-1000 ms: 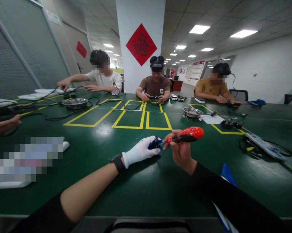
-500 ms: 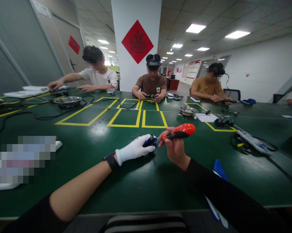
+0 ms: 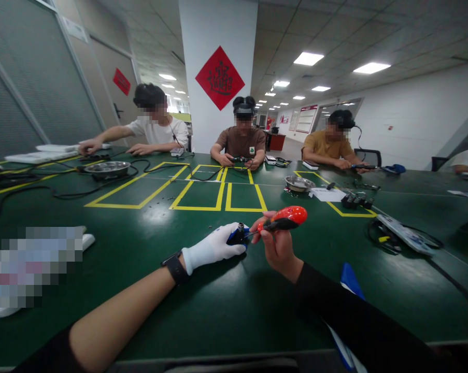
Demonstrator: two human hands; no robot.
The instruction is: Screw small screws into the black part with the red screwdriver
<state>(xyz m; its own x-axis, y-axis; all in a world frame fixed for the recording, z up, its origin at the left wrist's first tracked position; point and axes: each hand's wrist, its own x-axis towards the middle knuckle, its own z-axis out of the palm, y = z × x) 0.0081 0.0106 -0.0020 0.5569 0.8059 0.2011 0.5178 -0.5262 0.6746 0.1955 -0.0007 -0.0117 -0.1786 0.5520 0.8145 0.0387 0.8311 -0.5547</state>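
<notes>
Little changes: the left hand (image 3: 220, 244) keeps its grip around the black part (image 3: 237, 234) over the bench (image 3: 218, 321); right of that part, the right hand (image 3: 279, 249) still grasps the screwdriver (image 3: 287, 218), suggesting steady work.

The screwdriver (image 3: 286, 218) is showing red and black; the left hand (image 3: 216, 244) is wearing white; yellow outlines (image 3: 244, 210) are patterning the green table (image 3: 226, 316) toward its far edge.

The head camera looks forward and down. The green table (image 3: 222, 316) is near, at six o'clock; the pillar (image 3: 220, 26) far, at twelve.
</notes>
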